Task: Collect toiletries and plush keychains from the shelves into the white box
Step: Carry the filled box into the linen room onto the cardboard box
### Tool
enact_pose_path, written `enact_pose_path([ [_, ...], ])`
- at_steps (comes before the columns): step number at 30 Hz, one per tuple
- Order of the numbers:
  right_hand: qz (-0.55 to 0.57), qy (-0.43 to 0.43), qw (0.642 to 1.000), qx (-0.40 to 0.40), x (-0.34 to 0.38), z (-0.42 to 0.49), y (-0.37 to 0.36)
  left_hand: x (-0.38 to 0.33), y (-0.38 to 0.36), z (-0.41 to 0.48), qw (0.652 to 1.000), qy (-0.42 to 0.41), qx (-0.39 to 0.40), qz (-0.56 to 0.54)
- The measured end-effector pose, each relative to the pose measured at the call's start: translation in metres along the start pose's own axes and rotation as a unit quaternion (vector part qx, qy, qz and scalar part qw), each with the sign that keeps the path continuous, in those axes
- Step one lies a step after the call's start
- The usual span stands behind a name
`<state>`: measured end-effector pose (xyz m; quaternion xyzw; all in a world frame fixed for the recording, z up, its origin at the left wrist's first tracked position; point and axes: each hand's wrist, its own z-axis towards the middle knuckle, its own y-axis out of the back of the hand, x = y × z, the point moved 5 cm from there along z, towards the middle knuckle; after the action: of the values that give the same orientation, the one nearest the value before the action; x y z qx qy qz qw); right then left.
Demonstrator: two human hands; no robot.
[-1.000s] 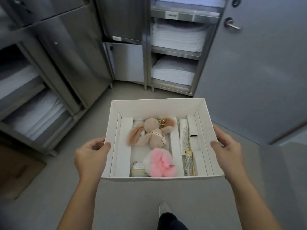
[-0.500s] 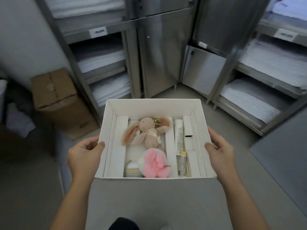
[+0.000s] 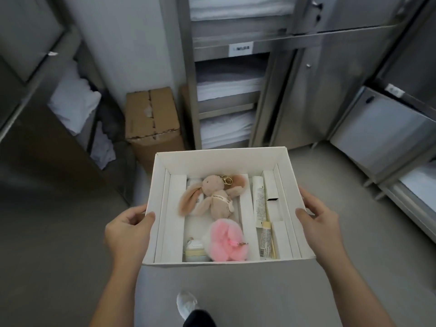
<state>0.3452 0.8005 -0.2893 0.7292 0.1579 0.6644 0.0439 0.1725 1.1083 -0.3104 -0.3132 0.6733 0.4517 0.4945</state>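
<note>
While left hand (image 3: 128,228) and right hand (image 3: 317,219) grip the white box (image 3: 221,160) by its sides, beige bunny keychain (image 3: 215,197) and pink plush keychain (image 3: 226,240) lie inside.

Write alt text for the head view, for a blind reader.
Left hand and right hand hold a white box by its sides. Inside lie a beige plush rabbit, a pink plush keychain and toiletry tubes. Metal shelves of linens stand behind.

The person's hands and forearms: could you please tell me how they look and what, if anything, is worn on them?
The left hand and right hand are bare: no gloves, rings or watch show. The left forearm and right forearm are bare too, with no sleeve down to the picture's bottom edge.
</note>
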Motion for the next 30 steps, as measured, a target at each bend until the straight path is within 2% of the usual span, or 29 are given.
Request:
enact_pose_path([
  [7, -0.026, 0.015, 0.998, 0.056, 0.046, 0.069, -0.11, -0.001, 0.022, 0.108, 0.998, 0.022, -0.048, -0.017],
  [13, -0.035, 0.026, 0.995, 0.094, 0.065, 0.119, -0.177, -0.006, 0.028, 0.168, 0.996, 0.029, -0.08, -0.019],
  [25, -0.018, 0.053, 0.98, 0.192, 0.094, 0.27, -0.273, -0.031, -0.025, 0.277, 0.985, 0.05, -0.165, -0.007],
  [30, -0.001, 0.069, 0.976, 0.205, 0.107, 0.333, -0.306, -0.043, -0.044, 0.318, 0.978, 0.053, -0.201, -0.002],
])
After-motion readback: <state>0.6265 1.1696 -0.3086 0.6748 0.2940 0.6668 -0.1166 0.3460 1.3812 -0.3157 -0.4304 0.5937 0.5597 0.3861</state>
